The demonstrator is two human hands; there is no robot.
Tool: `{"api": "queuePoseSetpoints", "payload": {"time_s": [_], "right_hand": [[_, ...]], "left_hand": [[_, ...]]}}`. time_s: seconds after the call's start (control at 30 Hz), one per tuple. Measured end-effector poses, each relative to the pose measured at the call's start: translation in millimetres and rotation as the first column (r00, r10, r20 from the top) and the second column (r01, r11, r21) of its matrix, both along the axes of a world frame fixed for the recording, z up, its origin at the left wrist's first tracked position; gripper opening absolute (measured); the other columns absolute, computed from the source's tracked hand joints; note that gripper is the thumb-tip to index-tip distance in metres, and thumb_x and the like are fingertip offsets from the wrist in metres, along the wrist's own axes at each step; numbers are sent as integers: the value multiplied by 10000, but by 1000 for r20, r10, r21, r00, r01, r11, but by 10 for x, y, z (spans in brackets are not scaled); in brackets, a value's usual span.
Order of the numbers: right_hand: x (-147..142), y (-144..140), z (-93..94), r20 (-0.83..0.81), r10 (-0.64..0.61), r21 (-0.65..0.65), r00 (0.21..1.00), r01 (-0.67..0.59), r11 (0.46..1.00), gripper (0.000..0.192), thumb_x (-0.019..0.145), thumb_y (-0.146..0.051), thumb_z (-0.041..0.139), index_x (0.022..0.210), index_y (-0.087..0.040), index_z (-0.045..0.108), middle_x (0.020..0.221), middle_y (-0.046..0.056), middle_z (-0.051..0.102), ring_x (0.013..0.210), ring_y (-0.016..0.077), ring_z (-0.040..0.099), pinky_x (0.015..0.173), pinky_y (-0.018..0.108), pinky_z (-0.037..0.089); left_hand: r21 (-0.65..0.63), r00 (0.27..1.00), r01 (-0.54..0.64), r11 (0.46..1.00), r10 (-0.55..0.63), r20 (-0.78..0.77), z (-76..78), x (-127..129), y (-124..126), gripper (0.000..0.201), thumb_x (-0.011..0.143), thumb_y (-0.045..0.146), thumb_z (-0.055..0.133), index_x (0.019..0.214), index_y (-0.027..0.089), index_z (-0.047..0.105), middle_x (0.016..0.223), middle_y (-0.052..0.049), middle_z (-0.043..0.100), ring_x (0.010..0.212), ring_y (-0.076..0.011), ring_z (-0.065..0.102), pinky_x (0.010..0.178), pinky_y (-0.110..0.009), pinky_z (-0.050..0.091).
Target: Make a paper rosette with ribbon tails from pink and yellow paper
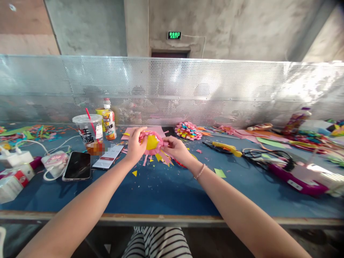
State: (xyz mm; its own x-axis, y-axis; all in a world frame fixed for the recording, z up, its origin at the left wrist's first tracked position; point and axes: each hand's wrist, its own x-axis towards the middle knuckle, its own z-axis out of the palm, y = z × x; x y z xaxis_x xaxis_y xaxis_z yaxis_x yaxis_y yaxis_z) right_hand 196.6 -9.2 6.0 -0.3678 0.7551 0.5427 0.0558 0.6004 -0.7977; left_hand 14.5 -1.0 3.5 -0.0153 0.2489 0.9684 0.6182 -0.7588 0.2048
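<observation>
A pink paper flower (152, 142) with a yellow middle is held up between my two hands above the table. My left hand (136, 145) grips its left rim, thumb near the yellow part. On the right side, my right hand (174, 147) pinches the pink strips at the edge. Loose pink and yellow strips hang below the flower. Under it lie paper scraps, among them a small yellow triangle (134, 173). Part of a red ring-like thing (180, 164) shows beneath my right hand. Behind them sits a multicoloured paper pompom (188, 130).
Left on the blue table (150, 200) are a plastic cup (88, 130) with a straw, a drink bottle (109, 123), two phones (77, 165) and chargers. At right lie a yellow-handled tool (227, 147), black cables (266, 157) and a purple device (298, 179). A perforated metal screen (172, 89) stands behind.
</observation>
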Motion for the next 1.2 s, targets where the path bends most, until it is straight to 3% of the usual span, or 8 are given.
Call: {"api": "queuePoseSetpoints", "payload": {"time_s": [0.07,0.17,0.23,0.37,0.57,0.73,1.2], "right_hand": [[-6,-32,8,95,-118,203,988,97,974,214,705,-192,603,919,-180,609,882,38,626,799,138,582,729,286,478],[-16,-93,21,156,-245,498,957,138,856,192,763,-158,534,942,-188,599,889,55,616,813,144,569,730,295,475],[-23,-135,29,164,-268,620,949,112,776,218,801,-137,481,983,-199,583,925,64,617,859,150,564,763,310,468],[-23,-200,46,190,-327,731,926,89,676,269,837,-120,427,1057,-210,553,1003,71,616,953,163,546,826,339,446],[16,-245,59,238,-433,807,870,70,586,294,844,-128,428,1098,-220,542,1072,50,608,1012,172,515,895,379,393],[16,-256,36,260,-451,819,854,52,571,292,834,-145,430,1098,-205,541,1058,68,601,1006,192,507,890,399,384],[-46,-286,-20,268,-369,740,890,55,670,399,786,-133,451,1176,-214,472,1089,110,509,1050,228,466,881,439,409]], "left_hand": [[49,998,-43,998,45,-33,4,7,-43,342,732,29,491,1023,204,537,936,-61,453,888,-163,491,795,-334,443],[83,996,-89,993,91,-24,-4,20,-94,360,710,14,490,1004,216,541,985,-69,385,918,-176,460,811,-355,434],[102,995,-97,990,97,6,-10,27,-115,343,682,11,506,962,209,522,998,-72,367,943,-189,447,825,-369,427],[141,997,-82,987,80,23,-29,26,-117,334,628,4,522,887,200,442,967,-70,373,986,-212,425,864,-400,402],[181,998,-63,981,62,14,-63,10,-76,321,651,40,532,869,216,374,1007,-80,363,1035,-220,408,874,-412,394],[210,999,-52,976,52,4,-59,18,-83,283,677,76,529,872,209,372,1010,-79,359,1004,-205,420,849,-394,401],[155,999,-45,987,47,-8,-67,42,-139,268,683,86,535,841,217,363,997,-72,419,1004,-207,436,856,-392,390]]}}
